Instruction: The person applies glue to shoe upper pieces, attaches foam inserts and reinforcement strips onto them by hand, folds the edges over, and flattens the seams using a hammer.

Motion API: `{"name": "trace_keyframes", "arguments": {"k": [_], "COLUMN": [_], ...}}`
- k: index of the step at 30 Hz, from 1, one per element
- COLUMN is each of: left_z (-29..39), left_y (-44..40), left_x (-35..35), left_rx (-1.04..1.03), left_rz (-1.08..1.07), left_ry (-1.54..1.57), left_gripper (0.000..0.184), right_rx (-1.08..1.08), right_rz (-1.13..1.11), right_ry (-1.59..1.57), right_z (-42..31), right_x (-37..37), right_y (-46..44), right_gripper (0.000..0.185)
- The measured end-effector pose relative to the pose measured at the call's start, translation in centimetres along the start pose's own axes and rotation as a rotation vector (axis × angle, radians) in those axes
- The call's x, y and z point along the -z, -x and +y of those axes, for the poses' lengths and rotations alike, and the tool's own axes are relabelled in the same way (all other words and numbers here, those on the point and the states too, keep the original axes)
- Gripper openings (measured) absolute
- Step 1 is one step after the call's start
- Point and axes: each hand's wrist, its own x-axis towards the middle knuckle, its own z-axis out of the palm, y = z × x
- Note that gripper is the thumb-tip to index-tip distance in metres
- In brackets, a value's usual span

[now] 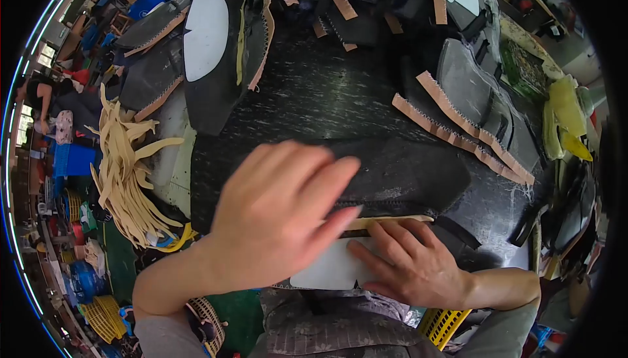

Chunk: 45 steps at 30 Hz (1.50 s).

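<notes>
A dark leather-like piece lies at the near edge of the black worktable. A narrow tan strip runs along its stitched edge, and a white half-oval panel shows below. My right hand rests spread on the white panel, fingertips at the tan strip. Above the left part of the dark piece, my left hand is raised and slightly blurred. Its thumb and index finger are apart, with nothing visible between them. Whatever lies beneath this palm is hidden.
A bundle of tan strips hangs at the table's left. Behind it stands a dark piece with a white oval panel. Dark pieces with brown zigzag-stitched edging lie at the right. A yellow basket sits below the table edge.
</notes>
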Motion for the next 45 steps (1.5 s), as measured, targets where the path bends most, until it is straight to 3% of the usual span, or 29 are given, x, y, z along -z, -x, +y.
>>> {"name": "trace_keyframes", "arguments": {"k": [3, 5, 6, 7, 8, 9, 11, 12, 14, 15, 18, 20, 22, 23, 25, 26, 28, 29, 30, 32, 34, 35, 37, 40, 45], "left_z": [-0.3, 0.8, 2.5, 4.8, 5.0, 4.7, 4.0, 3.9, 4.3, 4.4, 4.3, 4.1, 5.8, 6.0, 5.4, 5.5, 5.8, 6.0, 6.2, 5.7, 6.1, 5.9, 3.7, 3.3, 1.3], "left_y": [-4.0, -5.4, -4.2, -4.0, -3.6, -3.2, -3.0, -2.8, -2.5, -2.5, -2.4, -1.8, -0.2, 0.2, 0.4, 0.6, 1.2, 1.5, 1.8, 2.0, 3.8, 4.3, 4.9, 5.1, 5.5], "left_x": [-7.1, -8.0, -8.8, -6.8, -7.1, -7.5, -8.0, -8.0, -7.8, -7.8, -8.1, -8.5, -8.8, -8.8, -9.1, -9.4, -10.1, -9.9, -9.5, -8.3, -3.0, -1.1, -0.2, -1.4, -3.4], "left_rx": [-0.047, 0.292, 0.171, 0.069, 0.059, 0.133, 0.208, 0.201, 0.444, 0.440, 0.359, -0.040, -0.303, -0.418, -0.474, -0.511, -0.547, -0.541, -0.545, -0.489, -0.370, -0.176, -0.026, 0.058, -0.038], "left_rz": [-0.099, -0.448, -0.320, -0.520, -0.528, -0.371, -0.155, -0.160, -0.324, -0.328, -0.274, -0.130, -0.127, -0.157, -0.182, -0.165, -0.138, -0.141, -0.180, -0.143, -0.267, -0.347, -0.255, -0.272, -0.114], "left_ry": [-0.226, 0.393, 0.666, 0.436, 0.443, 0.491, 0.536, 0.534, 0.657, 0.660, 0.686, 0.481, 0.084, -0.064, -0.107, -0.167, -0.262, -0.262, -0.253, -0.119, -0.520, -0.530, -0.532, -0.057, -0.138], "left_gripper": [0.043, 0.039, 0.035, 0.029, 0.029, 0.026, 0.025, 0.025, 0.029, 0.029, 0.039, 0.042, 0.032, 0.030, 0.031, 0.030, 0.037, 0.037, 0.036, 0.031, 0.030, 0.030, 0.035, 0.039, 0.039], "right_rx": [-0.027, -0.043, -0.015, -0.024, -0.022, -0.030, 0.009, 0.050, 0.026, -0.065, -0.152, -0.204, -0.239, -0.186, -0.282, -0.469, -0.314, -0.149, -0.044, -0.089, -0.053, -0.095, -0.107, -0.081, -0.079], "right_rz": [-0.008, -0.006, -0.065, -0.090, -0.111, -0.071, 0.035, 0.136, 0.155, 0.192, 0.199, 0.147, 0.065, 0.123, 0.352, 0.453, 0.578, 0.497, 0.372, 0.241, 0.182, 0.116, 0.078, 0.069, 0.104], "right_ry": [0.029, 0.032, 0.071, -0.081, -0.233, 0.015, -0.055, -0.129, -0.134, -0.117, -0.084, -0.031, -0.095, -0.341, -0.452, -0.570, -0.553, -0.653, -0.683, -0.844, -0.746, -0.660, -0.602, -0.567, -0.799], "right_z": [-0.4, -0.4, -0.5, -0.7, -0.8, -1.0, 0.4, 0.8, 1.6, 1.9, 2.6, 2.3, 2.4, 3.9, 7.0, 7.4, 6.3, 5.2, 4.1, 3.7, 3.1, 2.6, 2.0, 2.4, 2.8], "right_x": [-1.3, -1.5, -1.7, -3.5, -3.8, -3.0, -2.1, -1.9, -1.6, -1.5, -1.9, -2.2, -1.4, -1.0, -0.4, 2.3, 3.9, 3.3, 2.9, -1.5, -0.2, 0.1, 0.0, -0.5, 0.0], "right_y": [0.7, 1.0, 1.6, 2.6, 2.4, 2.4, 2.3, 2.4, 4.2, 5.2, 6.4, 6.4, 7.2, 7.6, 9.2, 9.4, 8.2, 6.5, 4.3, 1.4, 1.0, 1.0, 1.0, 1.2, 1.2], "right_gripper": [0.066, 0.061, 0.054, 0.050, 0.047, 0.047, 0.048, 0.050, 0.055, 0.055, 0.061, 0.058, 0.047, 0.036, 0.034, 0.034, 0.034, 0.028, 0.056, 0.080, 0.082, 0.082, 0.079, 0.072, 0.061]}}
